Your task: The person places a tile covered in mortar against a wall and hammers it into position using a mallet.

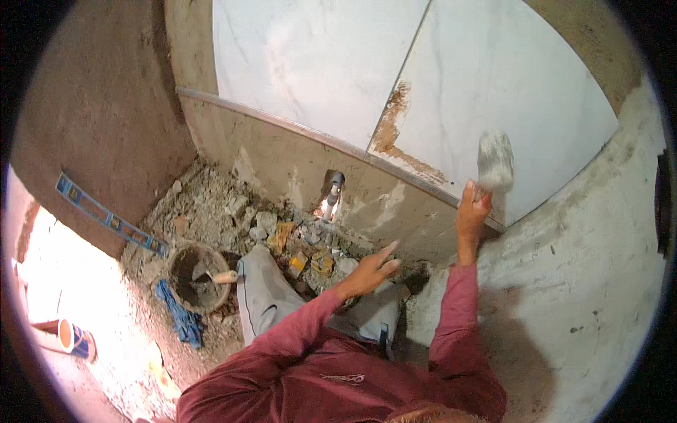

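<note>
My right hand (474,206) is closed around the short brownish handle of a tool with a thick, whitish-grey head (496,161). The head is blurred, and I cannot tell whether it is a mallet or a brush. It is in front of the right-hand white marbled wall tile (536,92), which has brown mortar smears (405,155) along its lower left corner. My left hand (369,272) is held above my knee with its fingers apart and nothing in them. To its left, a trowel (224,278) with a wooden handle rests in a round mortar bucket (176,264).
A second marbled tile (303,56) adjoins the first above a narrow ledge strip (282,125). A pipe (331,197) juts from the wall below. Rubble (218,197) covers the corner. At left are a blue spirit level (109,215), a blue cloth (181,317) and a small pail (83,344).
</note>
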`<state>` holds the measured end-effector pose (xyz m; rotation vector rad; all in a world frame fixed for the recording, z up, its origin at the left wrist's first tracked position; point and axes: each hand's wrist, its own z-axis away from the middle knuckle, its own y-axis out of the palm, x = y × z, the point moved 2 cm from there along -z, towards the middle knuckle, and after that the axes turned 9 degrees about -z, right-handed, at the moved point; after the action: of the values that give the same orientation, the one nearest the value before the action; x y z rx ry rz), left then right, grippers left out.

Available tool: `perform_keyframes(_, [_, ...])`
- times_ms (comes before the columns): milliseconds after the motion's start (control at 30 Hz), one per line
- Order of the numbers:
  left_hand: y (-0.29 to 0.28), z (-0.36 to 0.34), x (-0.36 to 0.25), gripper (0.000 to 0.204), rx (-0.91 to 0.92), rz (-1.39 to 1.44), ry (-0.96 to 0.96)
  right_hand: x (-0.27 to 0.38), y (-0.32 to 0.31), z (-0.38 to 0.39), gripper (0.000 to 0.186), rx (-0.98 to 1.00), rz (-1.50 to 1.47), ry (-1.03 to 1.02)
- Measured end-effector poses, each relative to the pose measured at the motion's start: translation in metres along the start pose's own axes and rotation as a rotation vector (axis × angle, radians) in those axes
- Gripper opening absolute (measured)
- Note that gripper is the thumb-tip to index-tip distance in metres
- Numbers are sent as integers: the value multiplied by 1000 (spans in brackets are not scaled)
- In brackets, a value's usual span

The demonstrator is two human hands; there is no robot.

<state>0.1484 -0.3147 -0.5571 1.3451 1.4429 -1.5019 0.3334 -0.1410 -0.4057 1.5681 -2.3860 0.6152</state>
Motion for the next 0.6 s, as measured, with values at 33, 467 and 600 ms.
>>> perform_keyframes(33, [-5, 33, 6, 62, 103, 223, -206, -21, 2, 15, 38, 51, 80, 93])
perform_keyframes(467, [-111, 313, 211, 36, -640, -42, -406, 69, 178, 75, 39, 443, 292, 24])
perform_keyframes(600, [-136, 322, 218, 33, -617, -202, -456, 108, 230, 57, 40, 621, 400, -202])
